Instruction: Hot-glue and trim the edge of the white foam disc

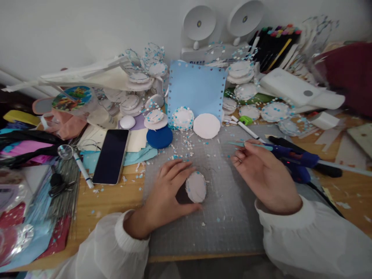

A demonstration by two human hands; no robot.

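Note:
My left hand [167,193] curves around a small white disc [196,187] with a ruffled edge and bits of blue on its rim. Fingertips are at the disc's upper edge and the thumb lies by its lower edge; the disc looks tilted, above the grey cutting mat [226,232]. Pinched in my right hand [266,176] are thin light-blue tweezers [236,143], their tip pointing left over the mat. Thin strands show near the disc's top. Beyond the hands, a blue-dotted white disc [183,118] and a plain white disc [207,126] lean against a light-blue card [197,89].
A blue glue gun [296,157] lies just right of my right hand, its cable trailing toward me. A phone [111,156], a white pen [83,170] and a dark-blue round pad [159,136] are on the left. Several decorated discs and a twin-headed lamp [199,23] line the back.

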